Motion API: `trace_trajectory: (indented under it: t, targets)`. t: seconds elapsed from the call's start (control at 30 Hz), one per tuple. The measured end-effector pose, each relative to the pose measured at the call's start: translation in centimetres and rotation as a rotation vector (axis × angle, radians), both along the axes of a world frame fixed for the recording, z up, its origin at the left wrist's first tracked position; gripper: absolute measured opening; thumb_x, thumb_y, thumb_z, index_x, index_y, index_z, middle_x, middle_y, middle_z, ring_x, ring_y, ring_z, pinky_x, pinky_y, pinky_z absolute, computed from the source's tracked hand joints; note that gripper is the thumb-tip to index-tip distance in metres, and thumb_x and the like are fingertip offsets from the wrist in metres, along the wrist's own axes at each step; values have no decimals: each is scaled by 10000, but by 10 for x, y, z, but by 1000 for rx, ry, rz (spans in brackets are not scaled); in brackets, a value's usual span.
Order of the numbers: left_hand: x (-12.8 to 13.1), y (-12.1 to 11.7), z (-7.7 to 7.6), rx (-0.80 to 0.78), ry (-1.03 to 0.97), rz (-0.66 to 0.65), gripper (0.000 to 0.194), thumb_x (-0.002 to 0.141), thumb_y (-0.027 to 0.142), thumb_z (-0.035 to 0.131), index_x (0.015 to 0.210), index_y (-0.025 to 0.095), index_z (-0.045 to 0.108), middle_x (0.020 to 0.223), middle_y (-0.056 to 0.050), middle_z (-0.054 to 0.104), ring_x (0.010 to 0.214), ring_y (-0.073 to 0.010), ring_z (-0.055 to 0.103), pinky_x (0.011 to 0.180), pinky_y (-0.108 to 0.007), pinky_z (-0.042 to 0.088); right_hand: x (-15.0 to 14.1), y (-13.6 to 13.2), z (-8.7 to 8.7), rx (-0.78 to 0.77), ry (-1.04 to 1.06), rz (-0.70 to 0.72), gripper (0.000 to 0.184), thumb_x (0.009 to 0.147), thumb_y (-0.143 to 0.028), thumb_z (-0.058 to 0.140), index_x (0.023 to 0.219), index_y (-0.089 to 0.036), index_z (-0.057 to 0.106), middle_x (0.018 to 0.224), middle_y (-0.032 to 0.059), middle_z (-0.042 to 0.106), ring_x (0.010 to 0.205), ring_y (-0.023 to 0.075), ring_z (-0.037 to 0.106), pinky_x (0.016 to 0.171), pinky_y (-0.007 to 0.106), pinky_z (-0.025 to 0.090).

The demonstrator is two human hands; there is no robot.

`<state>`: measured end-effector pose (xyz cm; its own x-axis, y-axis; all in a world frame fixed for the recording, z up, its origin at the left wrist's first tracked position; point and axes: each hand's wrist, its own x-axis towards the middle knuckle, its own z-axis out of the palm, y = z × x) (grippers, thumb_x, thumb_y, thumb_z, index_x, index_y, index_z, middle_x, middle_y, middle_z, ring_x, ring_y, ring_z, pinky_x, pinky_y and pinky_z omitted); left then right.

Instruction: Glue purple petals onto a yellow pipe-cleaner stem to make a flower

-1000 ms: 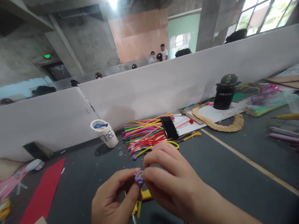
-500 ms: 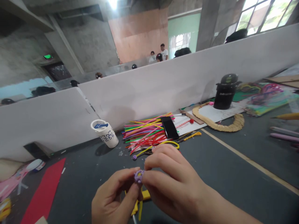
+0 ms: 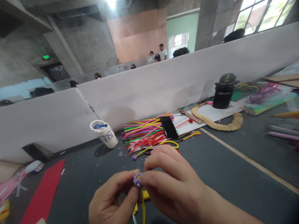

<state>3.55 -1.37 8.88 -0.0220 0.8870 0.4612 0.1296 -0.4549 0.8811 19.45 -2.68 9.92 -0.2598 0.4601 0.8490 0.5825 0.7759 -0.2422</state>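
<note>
Both hands meet low in the middle of the view over a dark grey table [image 3: 221, 174]. My left hand [image 3: 112, 200] and my right hand [image 3: 170, 183] pinch a small purple fuzzy coil [image 3: 137, 179] between their fingertips, each with fingers curled closed. A yellow stem [image 3: 142, 205] hangs down from the coil between the hands. A yellow-handled tool [image 3: 146, 196] lies on the table under them, mostly hidden.
Behind the hands lie a pile of coloured pipe cleaners [image 3: 146, 130] with a black phone [image 3: 168, 127] on it, a white paper cup [image 3: 104, 133], a black container [image 3: 224, 91] and a tan fuzzy loop [image 3: 224, 124]. A red sheet [image 3: 44, 193] is at left; a white partition [image 3: 140, 90] backs the table.
The hands have dropped slightly and drifted left with the purple coil still pinched. More of the yellow stem shows below it. Nothing else on the table has moved.
</note>
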Motion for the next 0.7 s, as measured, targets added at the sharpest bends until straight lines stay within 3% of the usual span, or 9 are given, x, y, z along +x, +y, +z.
trace_trajectory:
  t: [0.13,0.37,0.43,0.53,0.7]
  targets:
    - [-5,1,-8,148,136,73,153,701,198,730,795,304,789,633,64,742,482,-116,630,509,-189,532,1,-1,1,-1,16,-13,135,888,-82,522,844,-147,632,817,52,625,724,157,500,677,302,439]
    - [-20,6,-19,384,432,190,164,802,302,687,924,268,790,842,-8,813,699,-162,748,712,-206,572,-2,0,3,-427,391,100,115,759,-51,606,735,-163,618,725,-8,614,691,108,577,639,208,465]
    - [-28,10,-18,414,534,129,199,832,322,654,968,258,785,882,-25,816,732,-187,764,728,-223,592,-5,1,2,-444,428,114,121,746,-45,605,717,-160,628,708,-11,614,673,103,578,627,202,465]
    - [-39,18,-15,420,722,-68,254,806,268,688,1045,247,771,950,-30,809,768,-199,770,674,-177,593,-9,2,0,-403,440,95,115,757,-59,593,713,-151,646,709,6,624,667,111,582,614,211,468]
    - [-44,23,-16,313,751,-134,272,822,229,664,1072,209,768,1021,-67,789,863,-247,757,764,-238,588,-13,1,-5,-311,423,58,125,777,-80,571,729,-156,657,700,14,629,650,120,584,603,224,481]
